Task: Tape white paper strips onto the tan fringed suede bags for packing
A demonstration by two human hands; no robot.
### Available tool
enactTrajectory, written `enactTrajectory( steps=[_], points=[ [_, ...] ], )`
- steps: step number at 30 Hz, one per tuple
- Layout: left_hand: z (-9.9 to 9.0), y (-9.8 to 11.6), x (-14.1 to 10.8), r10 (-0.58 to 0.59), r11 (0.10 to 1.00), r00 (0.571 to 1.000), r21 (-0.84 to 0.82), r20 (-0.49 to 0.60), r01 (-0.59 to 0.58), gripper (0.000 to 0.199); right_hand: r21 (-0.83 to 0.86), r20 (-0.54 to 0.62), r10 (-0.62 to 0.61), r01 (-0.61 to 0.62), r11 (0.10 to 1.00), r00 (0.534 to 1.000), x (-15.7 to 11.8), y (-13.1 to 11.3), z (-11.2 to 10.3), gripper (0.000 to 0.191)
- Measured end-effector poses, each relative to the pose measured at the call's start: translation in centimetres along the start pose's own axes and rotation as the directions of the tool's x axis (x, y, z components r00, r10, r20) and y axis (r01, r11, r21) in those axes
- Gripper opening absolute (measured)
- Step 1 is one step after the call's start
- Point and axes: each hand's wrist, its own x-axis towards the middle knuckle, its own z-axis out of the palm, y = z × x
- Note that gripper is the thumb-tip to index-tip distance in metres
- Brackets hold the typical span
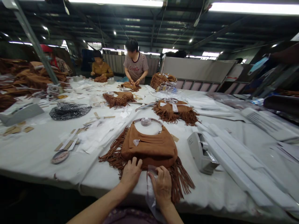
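While the brown fringed handbag (149, 147) lies flat on the white-covered desk (100, 182) right in front of you, your left grip (130, 174) sits at its lower edge, the fingers bent and their tips against the bag. Whether those fingers pinch it or only touch it, I cannot tell. Your right grip (163, 184) is closed on a clear plastic sleeve (151, 197), held between thumb and fingers just beside the bag's lower edge, with its loose end hanging toward you.

The handbag's strap curves away from you, with a wrapped piece (146, 121) at its middle. Its fringe (114, 151) fans out to both sides, and a pale wrapping (136, 142) covers the zipper pull.

To your right, near the fringe, stands a grey dispenser (202, 152), with long white strips (243, 165) beyond it. On your left lie a round roll (60, 156), a spread of white sheets (91, 137) and a crumpled black-and-white plastic bag (70, 111). Farther across, two more fringed bags (174, 110) rest apart from yours. At the far side a co-worker in a striped shirt (135, 67) bends over another brown piece (129, 86), near a pile of bags (163, 81).
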Motion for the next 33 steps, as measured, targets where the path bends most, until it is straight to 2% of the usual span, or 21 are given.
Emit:
enactTrajectory(
  steps=[2,5,8,11,15,18,22,25,28,33],
  points=[
    [-0.1,-0.6,0.6,0.062,0.998,0.996,0.025,0.06,-0.063,0.031,-0.031,0.06,-0.085,0.087,0.996,0.995,0.1,0.1,-0.2,0.015],
    [-0.6,-1.4,1.2,0.169,0.985,0.97,-0.01,0.173,-0.17,0.032,-0.013,0.187,-0.164,0.17,0.985,0.968,0.2,0.1,-0.3,0.022],
    [-1.5,-1.4,1.2,0.196,0.98,0.956,-0.087,0.218,-0.181,0.027,-0.01,0.257,-0.186,0.195,0.981,0.948,0.1,0.1,-0.3,0.025],
    [-2.5,-0.5,0.6,0.105,0.987,0.981,-0.139,0.162,-0.082,0.022,0.0,0.245,-0.179,0.185,0.983,0.953,-0.6,0.2,-0.5,0.021],
    [-3.3,1.5,-0.2,-0.026,0.989,0.99,-0.143,0.14,0.046,0.037,0.007,0.132,-0.179,0.18,0.984,0.975,-2.6,0.4,-0.7,0.025],
    [-3.6,2.7,-0.1,-0.073,0.99,0.986,-0.111,0.151,0.09,0.041,-0.006,0.071,-0.185,0.186,0.982,0.98,-4.3,0.7,-1.0,0.026],
    [-3.1,3.0,0.5,-0.065,0.993,0.985,-0.091,0.161,0.08,0.034,-0.057,0.127,-0.172,0.181,0.982,0.977,-5.3,0.7,-1.5,0.028],
    [-2.3,2.6,1.1,-0.031,0.997,0.982,-0.063,0.185,0.043,0.025,-0.07,0.123,-0.176,0.185,0.98,0.977,-5.4,0.7,-1.5,0.029],
    [-1.9,2.2,1.9,0.004,0.999,0.968,-0.044,0.251,0.007,0.031,-0.068,0.129,-0.182,0.191,0.979,0.975,-5.3,0.8,-1.3,0.029],
    [-2.3,1.6,2.6,0.061,0.993,0.957,-0.117,0.283,-0.029,0.036,-0.091,0.236,-0.158,0.184,0.979,0.959,-5.1,0.5,-0.9,0.031]
  ],
)
